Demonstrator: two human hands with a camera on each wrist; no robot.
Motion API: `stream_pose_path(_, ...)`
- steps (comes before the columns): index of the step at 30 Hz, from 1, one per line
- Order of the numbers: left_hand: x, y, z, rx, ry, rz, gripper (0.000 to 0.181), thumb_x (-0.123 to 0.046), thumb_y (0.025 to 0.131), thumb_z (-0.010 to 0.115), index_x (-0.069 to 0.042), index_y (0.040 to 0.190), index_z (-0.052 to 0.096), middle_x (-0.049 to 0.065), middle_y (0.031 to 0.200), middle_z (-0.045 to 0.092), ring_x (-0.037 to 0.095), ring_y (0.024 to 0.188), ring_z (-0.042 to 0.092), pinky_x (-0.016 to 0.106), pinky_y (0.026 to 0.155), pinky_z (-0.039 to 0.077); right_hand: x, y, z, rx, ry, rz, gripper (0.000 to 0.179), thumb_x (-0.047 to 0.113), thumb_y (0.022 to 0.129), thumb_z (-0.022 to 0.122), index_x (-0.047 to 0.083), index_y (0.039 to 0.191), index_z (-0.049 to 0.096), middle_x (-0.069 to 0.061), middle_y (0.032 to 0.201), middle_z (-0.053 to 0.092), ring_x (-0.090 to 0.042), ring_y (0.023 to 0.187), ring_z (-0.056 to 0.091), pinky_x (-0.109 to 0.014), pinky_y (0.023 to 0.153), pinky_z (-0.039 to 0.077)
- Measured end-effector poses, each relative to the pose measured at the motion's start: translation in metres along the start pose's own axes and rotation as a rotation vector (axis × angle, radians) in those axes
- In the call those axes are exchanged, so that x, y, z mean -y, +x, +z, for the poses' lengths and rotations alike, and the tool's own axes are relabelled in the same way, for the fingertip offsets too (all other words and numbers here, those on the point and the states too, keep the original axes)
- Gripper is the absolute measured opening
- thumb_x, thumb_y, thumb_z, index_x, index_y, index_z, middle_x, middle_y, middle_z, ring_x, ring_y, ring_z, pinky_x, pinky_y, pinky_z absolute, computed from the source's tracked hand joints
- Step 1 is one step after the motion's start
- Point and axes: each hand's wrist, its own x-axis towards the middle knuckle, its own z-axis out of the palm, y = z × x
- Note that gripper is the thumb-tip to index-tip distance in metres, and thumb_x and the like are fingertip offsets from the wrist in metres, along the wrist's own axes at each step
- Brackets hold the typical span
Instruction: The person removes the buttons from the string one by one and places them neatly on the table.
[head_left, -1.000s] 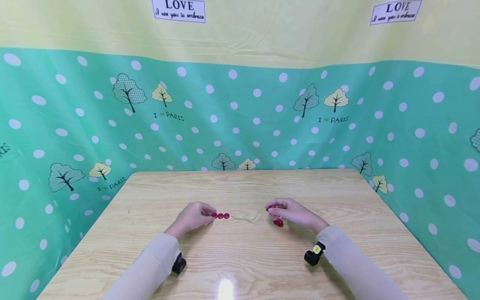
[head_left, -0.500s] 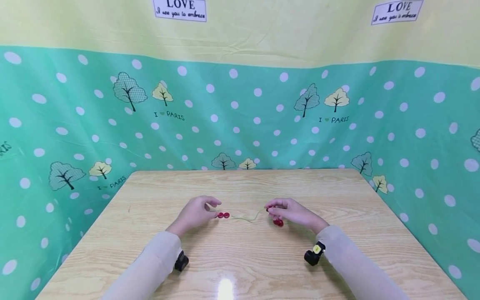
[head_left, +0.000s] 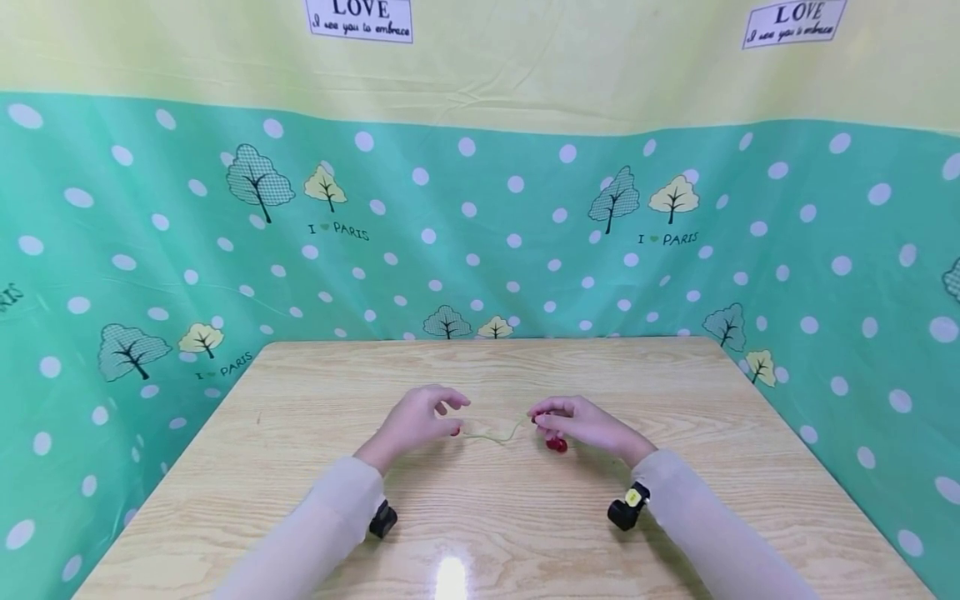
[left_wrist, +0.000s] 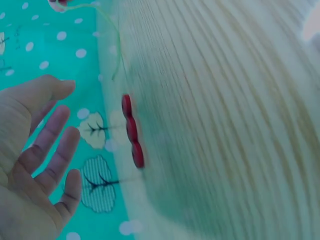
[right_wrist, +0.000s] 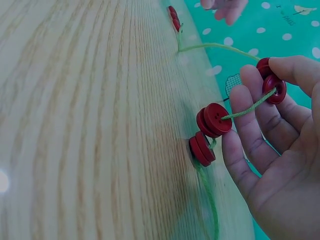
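My left hand [head_left: 418, 418] hovers over the table with its fingers apart and relaxed, holding nothing. Beneath it, three red buttons [left_wrist: 132, 130] lie in a row on the wood; the hand hides most of them in the head view. My right hand [head_left: 585, 427] pinches red buttons [right_wrist: 273, 87] threaded on a green string [right_wrist: 215, 45] between thumb and fingertips. More strung red buttons [right_wrist: 214, 120] hang below those fingers, close to the tabletop. From the pinch, one length of string runs left, its end lying near the loose row; another trails down past the hanging buttons.
The wooden table [head_left: 495, 517] has its back edge against a green dotted curtain [head_left: 480, 225], which also covers both sides. Black wrist cameras [head_left: 624, 513] sit under both sleeves.
My left hand has moved right and lifted off the row of buttons, its fingers opening. The right hand stays almost still with its buttons and string.
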Motion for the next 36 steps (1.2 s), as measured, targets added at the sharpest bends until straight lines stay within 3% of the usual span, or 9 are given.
stream_pose_path(7, -0.013, 0.01, 0.012, 0.022, -0.003, 0.106, 0.032, -0.017, 0.087, 0.079, -0.015, 0.118, 0.072, 0.004, 0.11, 0.072, 0.019, 0.094, 0.065, 0.036, 0.083, 0.052, 0.001, 0.002, 0.001, -0.004, -0.022, 0.002, 0.04, 0.032, 0.104, 0.057, 0.004, 0.131, 0.063, -0.014, 0.11, 0.069, -0.021, 0.096, 0.064, -0.036, 0.086, 0.05)
stream_pose_path(15, -0.028, 0.018, 0.026, 0.066, -0.027, 0.172, 0.039, -0.021, 0.089, 0.077, -0.017, 0.126, 0.067, 0.004, 0.111, 0.072, 0.019, 0.096, 0.065, 0.036, 0.085, 0.052, 0.003, 0.004, 0.003, -0.002, -0.022, 0.01, 0.04, 0.035, 0.103, 0.057, 0.007, 0.131, 0.063, -0.013, 0.109, 0.07, -0.02, 0.095, 0.065, -0.034, 0.084, 0.051)
stream_pose_path(22, -0.041, 0.022, 0.034, 0.105, -0.009, 0.172, 0.04, -0.024, 0.092, 0.075, -0.022, 0.13, 0.065, -0.002, 0.11, 0.072, 0.02, 0.099, 0.065, 0.036, 0.085, 0.052, 0.005, 0.004, 0.005, 0.003, 0.017, 0.008, 0.039, 0.032, 0.103, 0.058, 0.004, 0.131, 0.063, -0.017, 0.107, 0.069, -0.022, 0.092, 0.063, -0.037, 0.078, 0.052)
stream_pose_path(36, -0.052, 0.026, 0.043, 0.135, 0.059, 0.182, 0.037, -0.03, 0.094, 0.072, -0.027, 0.131, 0.065, -0.003, 0.108, 0.073, 0.01, 0.094, 0.064, 0.035, 0.083, 0.052, 0.008, 0.003, 0.005, 0.005, 0.004, 0.0, 0.039, 0.031, 0.104, 0.056, 0.004, 0.131, 0.063, -0.016, 0.108, 0.07, -0.023, 0.094, 0.064, -0.04, 0.085, 0.05)
